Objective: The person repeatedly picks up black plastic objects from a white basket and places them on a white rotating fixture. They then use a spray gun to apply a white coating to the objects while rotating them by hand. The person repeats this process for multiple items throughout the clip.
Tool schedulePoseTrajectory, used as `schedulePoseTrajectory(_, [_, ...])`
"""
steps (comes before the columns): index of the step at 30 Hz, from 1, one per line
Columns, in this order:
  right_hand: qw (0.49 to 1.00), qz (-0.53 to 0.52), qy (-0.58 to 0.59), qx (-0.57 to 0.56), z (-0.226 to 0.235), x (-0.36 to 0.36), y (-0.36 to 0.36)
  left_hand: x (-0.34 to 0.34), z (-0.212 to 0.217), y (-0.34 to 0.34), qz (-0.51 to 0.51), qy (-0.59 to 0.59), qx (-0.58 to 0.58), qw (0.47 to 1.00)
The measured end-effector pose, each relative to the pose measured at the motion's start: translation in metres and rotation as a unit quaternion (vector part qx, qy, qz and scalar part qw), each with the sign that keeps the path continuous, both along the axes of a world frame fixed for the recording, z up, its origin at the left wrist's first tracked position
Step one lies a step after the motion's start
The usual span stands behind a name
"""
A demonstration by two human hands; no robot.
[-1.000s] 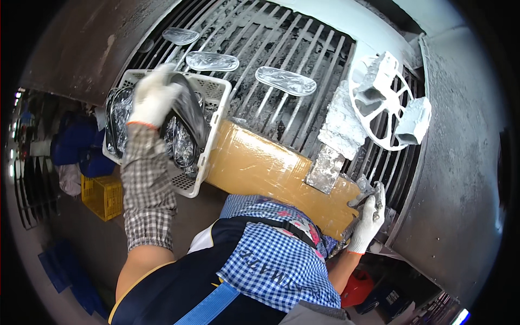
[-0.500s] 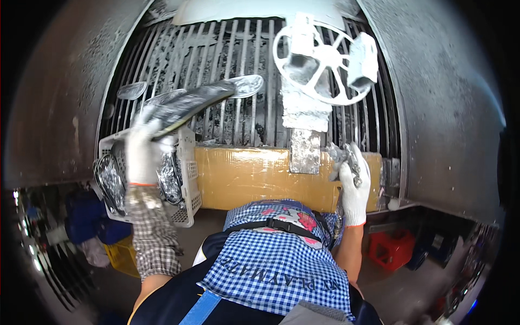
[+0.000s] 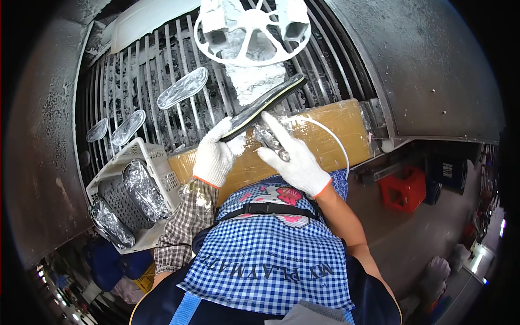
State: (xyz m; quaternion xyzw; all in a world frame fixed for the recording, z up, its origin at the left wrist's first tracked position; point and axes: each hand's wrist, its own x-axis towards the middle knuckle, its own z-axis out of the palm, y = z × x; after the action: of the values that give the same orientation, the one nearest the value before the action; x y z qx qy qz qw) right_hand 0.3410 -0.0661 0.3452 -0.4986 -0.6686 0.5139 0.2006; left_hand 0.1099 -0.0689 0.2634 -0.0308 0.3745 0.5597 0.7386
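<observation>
My left hand (image 3: 213, 154), in a white knit glove, grips the near end of a dark shoe sole (image 3: 265, 104) with a pale yellowish edge line. The sole slants up to the right above a brown tape-covered board (image 3: 330, 127). Just below it, my gloved right hand (image 3: 298, 162) is closed around a small metal tool that looks like a spray gun (image 3: 271, 142), partly hidden by the fingers. A thin white hose (image 3: 340, 143) curves over the board to the right of this hand.
A white-coated spoked wheel (image 3: 259, 20) stands beyond the sole. Several shiny oval pieces (image 3: 183, 88) lie on the metal bars at left. A white plastic basket (image 3: 111, 162) holds film-wrapped pieces (image 3: 145, 190). Metal walls (image 3: 433, 70) flank both sides; a red crate (image 3: 403, 189) sits lower right.
My left hand has brought the sole from over the basket to the middle, in front of the right hand. The right hand with the metal tool has moved left in the picture. The view has turned.
</observation>
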Motion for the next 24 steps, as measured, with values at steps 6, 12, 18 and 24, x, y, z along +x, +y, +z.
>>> schedulePoseTrajectory(6, [0.999,0.016,-0.044,-0.017,0.001,0.002,0.002,0.022,0.02,0.002,0.013,0.001,-0.025,1.0])
schedulePoseTrajectory(12, [0.999,-0.016,-0.016,0.028,-0.012,0.01,0.006,0.006,0.01,-0.002,-0.053,0.026,0.017,0.998])
schedulePoseTrajectory(18, [0.993,-0.066,-0.001,0.094,-0.021,0.03,0.029,0.002,0.032,0.001,-0.083,0.038,0.024,0.996])
schedulePoseTrajectory(24, [0.991,-0.111,0.026,0.07,-0.018,0.042,0.041,0.003,0.042,0.007,-0.088,0.046,0.041,0.994])
